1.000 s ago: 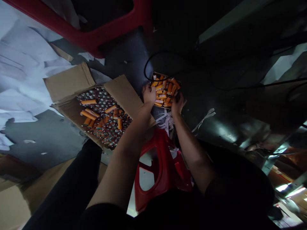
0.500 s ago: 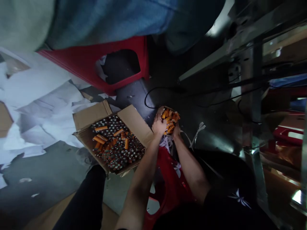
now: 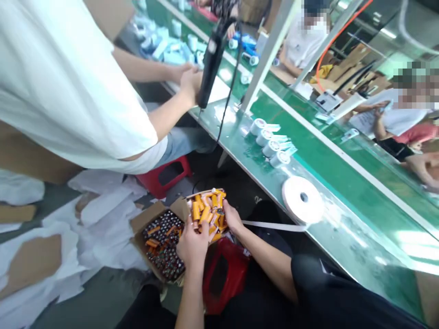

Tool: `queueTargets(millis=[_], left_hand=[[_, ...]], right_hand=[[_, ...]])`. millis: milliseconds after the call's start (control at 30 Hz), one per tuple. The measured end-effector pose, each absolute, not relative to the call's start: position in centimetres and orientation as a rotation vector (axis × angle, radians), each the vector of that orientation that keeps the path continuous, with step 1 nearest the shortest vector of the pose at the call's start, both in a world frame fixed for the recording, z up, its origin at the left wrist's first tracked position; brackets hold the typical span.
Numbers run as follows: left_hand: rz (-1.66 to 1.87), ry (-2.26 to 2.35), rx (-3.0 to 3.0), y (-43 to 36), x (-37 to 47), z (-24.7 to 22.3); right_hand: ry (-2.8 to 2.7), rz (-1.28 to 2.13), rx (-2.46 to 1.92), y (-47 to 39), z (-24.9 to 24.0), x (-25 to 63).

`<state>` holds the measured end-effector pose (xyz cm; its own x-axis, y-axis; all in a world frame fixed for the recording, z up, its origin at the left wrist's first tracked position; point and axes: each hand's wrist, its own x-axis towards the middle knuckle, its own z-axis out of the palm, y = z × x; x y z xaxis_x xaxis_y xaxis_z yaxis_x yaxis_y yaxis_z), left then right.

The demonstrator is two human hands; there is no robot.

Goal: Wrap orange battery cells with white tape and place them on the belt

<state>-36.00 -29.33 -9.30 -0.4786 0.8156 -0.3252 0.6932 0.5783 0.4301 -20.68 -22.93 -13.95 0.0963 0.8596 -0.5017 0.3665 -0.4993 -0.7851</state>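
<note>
A small box of orange cylinders (image 3: pixel 209 211) is held between my two hands above a red stool (image 3: pixel 227 274). My left hand (image 3: pixel 194 242) grips its near left side, with the thumb over the cylinders. At its right side, my right hand (image 3: pixel 233 217) presses against the wall, the fingers partly hidden behind it. Just left and lower stands an open cardboard box (image 3: pixel 140 224) filled with dark, pale-tipped cylinders and a few orange ones.
A green workbench (image 3: pixel 247 160) runs diagonally at the right, bearing a white tape roll (image 3: pixel 302 198) and several small white rolls (image 3: pixel 279 157). A person in white (image 3: pixel 85 100) sits at the upper left. White sheets (image 3: pixel 99 246) cover floor at the left.
The view has tilted up, bringing the bench and people into sight. My hands have raised the small box and moved it closer to the larger box.
</note>
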Motion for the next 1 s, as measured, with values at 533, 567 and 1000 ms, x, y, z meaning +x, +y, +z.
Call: queueTargets(millis=[533, 567, 1000], left_hand=[[0.477, 2.156, 1.898, -32.9, -18.9, 15.6], [0.505, 2.050, 1.937, -32.4, -16.4, 15.9], [0.308, 1.117, 1.977, -26.6, 6.5, 9.2]], right_hand=[[-1.432, 0.843, -2.031, -28.6, 10.9, -0.6], [-1.395, 0.779, -2.096, -29.7, 12.0, 2.5], [-0.995, 0.580, -2.510, -42.3, 9.8, 24.2]])
